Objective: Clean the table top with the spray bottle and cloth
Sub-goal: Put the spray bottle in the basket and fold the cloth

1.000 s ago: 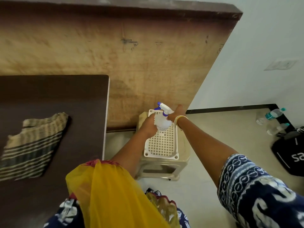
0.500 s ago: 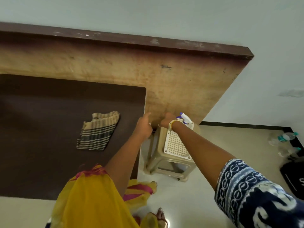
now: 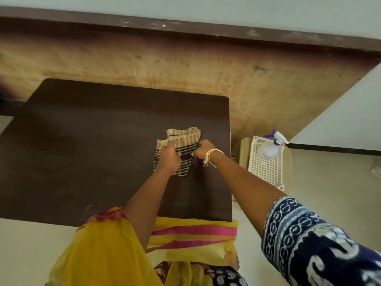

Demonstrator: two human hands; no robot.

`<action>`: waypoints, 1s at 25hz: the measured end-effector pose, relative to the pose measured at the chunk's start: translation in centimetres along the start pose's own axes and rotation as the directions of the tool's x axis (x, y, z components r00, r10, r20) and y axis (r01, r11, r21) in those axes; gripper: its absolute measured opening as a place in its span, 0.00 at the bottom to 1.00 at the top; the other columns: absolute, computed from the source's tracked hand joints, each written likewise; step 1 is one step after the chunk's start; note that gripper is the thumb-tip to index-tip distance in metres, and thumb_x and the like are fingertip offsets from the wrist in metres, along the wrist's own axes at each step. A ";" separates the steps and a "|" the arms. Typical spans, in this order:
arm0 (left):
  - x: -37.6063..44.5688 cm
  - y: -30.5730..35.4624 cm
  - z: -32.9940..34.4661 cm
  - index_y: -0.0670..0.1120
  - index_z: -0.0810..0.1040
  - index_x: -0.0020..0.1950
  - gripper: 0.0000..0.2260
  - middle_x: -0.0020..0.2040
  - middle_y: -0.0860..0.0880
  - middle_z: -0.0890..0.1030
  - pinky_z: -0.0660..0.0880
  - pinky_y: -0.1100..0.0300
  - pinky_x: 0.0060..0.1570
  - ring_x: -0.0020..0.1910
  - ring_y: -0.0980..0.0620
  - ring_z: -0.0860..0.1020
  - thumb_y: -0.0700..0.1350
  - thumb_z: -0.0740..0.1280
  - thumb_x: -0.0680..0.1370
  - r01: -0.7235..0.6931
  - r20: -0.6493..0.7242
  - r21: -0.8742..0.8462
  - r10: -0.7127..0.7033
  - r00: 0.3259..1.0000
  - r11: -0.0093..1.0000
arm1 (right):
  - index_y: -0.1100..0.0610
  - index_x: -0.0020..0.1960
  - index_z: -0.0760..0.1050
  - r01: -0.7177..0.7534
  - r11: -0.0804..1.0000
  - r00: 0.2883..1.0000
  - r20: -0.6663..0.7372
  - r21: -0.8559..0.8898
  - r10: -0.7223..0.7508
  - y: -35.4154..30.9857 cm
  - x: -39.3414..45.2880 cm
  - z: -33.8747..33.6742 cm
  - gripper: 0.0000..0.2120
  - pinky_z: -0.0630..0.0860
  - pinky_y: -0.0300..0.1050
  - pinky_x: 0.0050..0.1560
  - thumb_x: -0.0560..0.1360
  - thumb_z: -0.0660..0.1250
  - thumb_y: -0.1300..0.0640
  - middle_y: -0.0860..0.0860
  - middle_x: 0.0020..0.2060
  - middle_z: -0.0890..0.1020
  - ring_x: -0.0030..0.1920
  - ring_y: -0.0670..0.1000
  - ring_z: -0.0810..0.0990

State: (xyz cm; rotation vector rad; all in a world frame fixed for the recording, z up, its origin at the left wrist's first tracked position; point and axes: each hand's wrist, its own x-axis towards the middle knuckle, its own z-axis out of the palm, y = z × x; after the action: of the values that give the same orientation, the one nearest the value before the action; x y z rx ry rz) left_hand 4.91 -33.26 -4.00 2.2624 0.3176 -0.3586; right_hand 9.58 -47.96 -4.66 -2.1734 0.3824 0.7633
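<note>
A striped beige and dark cloth (image 3: 185,139) lies folded on the dark brown table top (image 3: 92,141), near its right edge. My left hand (image 3: 170,156) rests on the cloth's left part with fingers curled over its edge. My right hand (image 3: 203,150) pinches the cloth's right edge. The white spray bottle (image 3: 270,147) with a blue and white trigger head lies on a white perforated tray (image 3: 266,170) atop a beige plastic stool (image 3: 288,168), right of the table and apart from both hands.
A tall wooden board (image 3: 247,83) with a dark top edge stands behind the table. Pale floor (image 3: 329,178) lies to the right of the stool. Yellow and pink fabric (image 3: 185,234) hangs from my body at the table's near edge.
My right hand let go of the spray bottle on the stool tray. Both hands moved left onto the cloth, and the view swung left over the table.
</note>
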 end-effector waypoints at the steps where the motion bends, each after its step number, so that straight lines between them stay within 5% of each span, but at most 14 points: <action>1: 0.2 -0.6 -0.4 0.45 0.65 0.75 0.25 0.70 0.39 0.69 0.69 0.49 0.68 0.67 0.40 0.71 0.36 0.64 0.78 0.011 0.022 0.002 -0.011 1.000 1.000 | 0.61 0.66 0.70 -0.005 1.000 1.000 -0.012 0.017 0.005 -0.2 0.7 0.9 0.30 0.78 0.53 0.58 0.67 0.73 0.56 0.58 0.58 0.80 0.59 0.60 0.79; 5: 1.3 -2.3 -0.7 0.46 0.61 0.77 0.28 0.75 0.42 0.60 0.62 0.53 0.72 0.73 0.43 0.64 0.39 0.66 0.79 0.035 0.111 -0.044 -0.030 0.993 0.998 | 0.61 0.64 0.71 -0.044 0.971 0.988 -0.136 0.236 0.078 -0.8 1.8 3.0 0.28 0.80 0.49 0.51 0.68 0.75 0.55 0.57 0.56 0.81 0.54 0.57 0.81; 9: 2.5 -2.7 -0.8 0.48 0.60 0.77 0.29 0.75 0.44 0.63 0.64 0.49 0.73 0.74 0.45 0.64 0.39 0.67 0.78 0.027 0.162 -0.248 0.013 0.987 0.968 | 0.58 0.40 0.75 -0.100 0.821 0.988 -0.041 0.563 0.148 -1.8 1.4 3.8 0.10 0.73 0.38 0.29 0.70 0.76 0.57 0.52 0.33 0.77 0.31 0.48 0.75; 11: 2.4 -2.4 -0.7 0.48 0.59 0.77 0.30 0.74 0.45 0.66 0.66 0.50 0.71 0.72 0.47 0.68 0.37 0.67 0.78 0.046 0.176 -0.335 0.015 0.984 0.941 | 0.60 0.38 0.76 -0.075 0.753 0.989 -0.049 0.653 0.141 -2.0 0.8 3.6 0.12 0.78 0.45 0.37 0.62 0.79 0.59 0.54 0.34 0.80 0.34 0.52 0.79; 13: 2.1 -1.5 -0.5 0.47 0.60 0.77 0.29 0.70 0.47 0.70 0.69 0.55 0.67 0.68 0.49 0.71 0.36 0.66 0.78 0.077 0.183 -0.394 -0.004 0.983 0.916 | 0.64 0.46 0.81 -0.038 0.658 0.994 -0.040 0.752 0.103 -1.9 0.2 2.4 0.22 0.82 0.55 0.50 0.54 0.76 0.61 0.60 0.44 0.84 0.45 0.59 0.83; 16: 1.4 0.6 0.6 0.47 0.58 0.77 0.29 0.70 0.43 0.71 0.71 0.56 0.62 0.67 0.48 0.72 0.38 0.66 0.79 0.099 0.196 -0.449 -0.010 0.981 0.888 | 0.70 0.63 0.75 -0.058 0.509 0.998 0.063 0.859 0.008 -1.1 -2.0 -0.7 0.32 0.76 0.60 0.59 0.58 0.69 0.64 0.66 0.56 0.79 0.54 0.62 0.80; 19: 0.6 4.6 2.8 0.47 0.57 0.78 0.30 0.68 0.45 0.73 0.73 0.57 0.57 0.65 0.48 0.74 0.43 0.67 0.79 0.124 0.227 -0.485 -0.012 0.974 0.866 | 0.70 0.68 0.69 -0.047 0.447 0.994 0.088 0.893 -0.071 1.9 -3.9 -4.7 0.37 0.66 0.66 0.69 0.59 0.64 0.62 0.68 0.62 0.75 0.61 0.65 0.75; 23: -0.9 10.3 8.1 0.48 0.71 0.68 0.26 0.59 0.49 0.81 0.77 0.47 0.59 0.57 0.46 0.80 0.54 0.73 0.73 0.314 0.396 -0.624 -0.056 0.916 0.715 | 0.68 0.55 0.76 -0.058 0.356 0.997 0.076 0.933 -0.035 7.7 -5.8 -11.1 0.24 0.72 0.60 0.63 0.62 0.57 0.62 0.64 0.51 0.80 0.52 0.63 0.79; 25: -1.6 12.7 11.5 0.48 0.79 0.59 0.16 0.55 0.48 0.84 0.79 0.46 0.57 0.54 0.48 0.82 0.51 0.73 0.74 0.292 0.392 -0.590 -0.049 0.919 0.753 | 0.64 0.44 0.75 -0.074 0.398 0.997 0.067 0.914 0.033 10.8 -6.1 -14.0 0.15 0.76 0.54 0.53 0.59 0.59 0.63 0.61 0.44 0.80 0.45 0.61 0.79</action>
State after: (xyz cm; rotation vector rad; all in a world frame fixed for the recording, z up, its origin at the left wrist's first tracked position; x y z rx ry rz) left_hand 5.96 -50.37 -2.03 1.4557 0.3919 -0.6400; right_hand 5.04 -65.52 0.10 -1.0557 0.6688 0.4255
